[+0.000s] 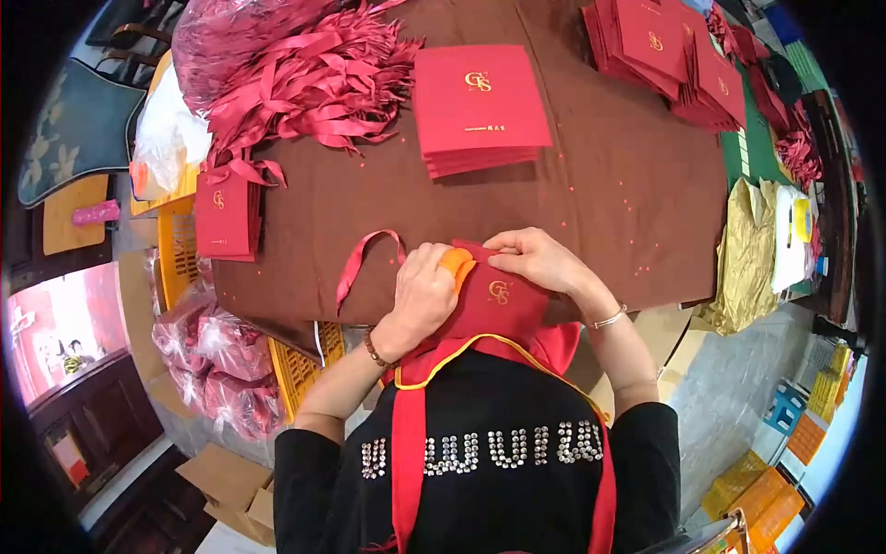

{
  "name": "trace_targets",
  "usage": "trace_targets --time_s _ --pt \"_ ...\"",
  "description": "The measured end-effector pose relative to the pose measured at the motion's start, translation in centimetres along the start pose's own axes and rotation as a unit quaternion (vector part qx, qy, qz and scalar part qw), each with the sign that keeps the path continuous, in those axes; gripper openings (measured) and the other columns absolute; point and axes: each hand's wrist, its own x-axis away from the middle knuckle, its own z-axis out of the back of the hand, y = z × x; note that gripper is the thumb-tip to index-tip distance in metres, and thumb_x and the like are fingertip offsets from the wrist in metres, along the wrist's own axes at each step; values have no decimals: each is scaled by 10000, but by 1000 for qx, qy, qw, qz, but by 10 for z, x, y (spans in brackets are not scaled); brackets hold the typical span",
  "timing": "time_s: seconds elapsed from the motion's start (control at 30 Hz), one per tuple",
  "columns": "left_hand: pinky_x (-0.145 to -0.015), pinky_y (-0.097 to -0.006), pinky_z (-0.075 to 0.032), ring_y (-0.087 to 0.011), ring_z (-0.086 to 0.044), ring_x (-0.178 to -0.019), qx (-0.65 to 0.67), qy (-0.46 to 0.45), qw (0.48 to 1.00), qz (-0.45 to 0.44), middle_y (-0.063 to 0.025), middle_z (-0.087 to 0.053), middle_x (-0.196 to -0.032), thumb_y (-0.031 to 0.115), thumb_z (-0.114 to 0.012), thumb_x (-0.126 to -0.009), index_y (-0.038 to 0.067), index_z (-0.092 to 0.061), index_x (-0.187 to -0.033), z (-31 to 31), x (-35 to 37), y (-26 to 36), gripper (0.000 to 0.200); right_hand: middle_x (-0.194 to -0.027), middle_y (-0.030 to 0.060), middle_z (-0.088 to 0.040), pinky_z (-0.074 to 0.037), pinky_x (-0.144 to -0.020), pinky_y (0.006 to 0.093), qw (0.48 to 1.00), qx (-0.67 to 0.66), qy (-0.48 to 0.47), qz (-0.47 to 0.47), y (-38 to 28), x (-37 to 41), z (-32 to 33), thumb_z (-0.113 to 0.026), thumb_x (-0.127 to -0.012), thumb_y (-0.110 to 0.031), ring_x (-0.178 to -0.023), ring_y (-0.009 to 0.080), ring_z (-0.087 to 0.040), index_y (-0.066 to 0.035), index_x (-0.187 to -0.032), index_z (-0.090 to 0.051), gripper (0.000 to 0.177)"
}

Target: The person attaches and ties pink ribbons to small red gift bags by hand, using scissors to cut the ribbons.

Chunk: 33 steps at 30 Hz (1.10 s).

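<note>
My left hand (425, 288) is closed around an orange tool (457, 266), which rests against the top left corner of a red card pouch (494, 300) with gold lettering. On the pouch's upper right edge, my right hand (538, 258) pinches it between thumb and fingers. The pouch lies at the table's near edge, close to my red apron. A loose red ribbon (355, 268) curves out to the left of my left hand. Beyond my hands sits a stack of similar red pouches (480, 102).
Piled red ribbons (314, 88) cover the back left of the brown table (323, 203). A small pouch stack (226, 217) is at the left edge, more pouches (655, 46) at the back right. Gold wrapping (746, 249) lies right; bagged red items (221, 355) sit below left.
</note>
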Motion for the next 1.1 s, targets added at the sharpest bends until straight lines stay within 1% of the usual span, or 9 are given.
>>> trace_targets --time_s 0.2,0.43,0.53,0.7,0.73,0.83,0.9,0.93,1.1 --pt "-615 -395 -458 -325 -562 -718 26 -3 999 38 -134 -556 -787 8 -648 -754 6 -589 -856 -1 0 2 118 -992 192 -662 -485 -815 337 1000 19 13 8 -9 5 -3 -599 -836 -203 -943 259 -644 7 -1096 -610 335" --pt "-591 -399 -461 -331 -563 -695 -3 0 1000 24 -140 -550 -780 14 -656 -742 2 -585 -844 1 -3 8 125 -978 201 -655 -485 -813 348 997 68 25 15 -20 11 -6 -583 -837 -210 -941 285 -641 -9 -1094 -612 327" --pt "-592 -391 -474 -331 -565 -693 -21 -18 999 38 -141 -550 -788 14 -667 -717 -2 -584 -835 4 -6 15 146 -986 210 -648 -485 -811 357 993 101 49 42 -23 14 -10 -582 -831 -212 -946 299 -637 -12 -1093 -613 331" --pt "-587 -377 -492 -318 -572 -713 -66 -29 997 -12 -156 -545 -799 -5 -629 -622 -27 -579 -800 4 -7 17 186 -1000 207 -648 -486 -823 356 992 108 63 31 -31 18 -12 -583 -827 -203 -958 292 -640 -2 -1097 -608 337" --pt "-593 -373 -493 -311 -567 -704 -69 -5 997 -21 -157 -536 -780 -2 -605 -609 -32 -573 -779 3 -9 21 175 -1000 207 -648 -486 -823 356 992 109 55 35 -31 19 -12 -583 -827 -203 -958 292 -640 -2 -1097 -608 337" --pt "-561 -360 -470 -286 -543 -655 -58 -27 997 -33 -144 -528 -763 15 -576 -652 -14 -565 -793 -1 -7 22 144 -989 194 -659 -488 -822 337 998 41 27 35 -29 17 -16 -581 -826 -176 -965 266 -643 3 -1097 -607 326" --pt "-560 -358 -458 -269 -539 -664 -72 -25 997 -23 -127 -532 -775 32 -576 -669 -8 -569 -815 0 -5 17 152 -808 60 -658 -469 -731 239 997 24 61 47 -29 17 -19 -560 -847 -92 -788 75 -577 52 -1066 -595 265" --pt "-574 -351 -454 -260 -537 -673 -65 -12 997 -49 -120 -537 -796 41 -581 -671 -6 -572 -817 0 -5 16 153 -794 40 -646 -462 -693 231 997 59 52 12 -38 20 -16 -560 -849 -79 -744 56 -551 51 -1067 -594 256" --pt "-729 -353 -395 -231 -536 -811 -55 -26 993 -99 -84 -554 -911 93 -610 -689 9 -622 -879 11 -4 9 208 -775 21 -634 -457 -669 227 996 46 69 20 -24 15 -18 -581 -845 -68 -719 48 -534 38 -1076 -594 255"
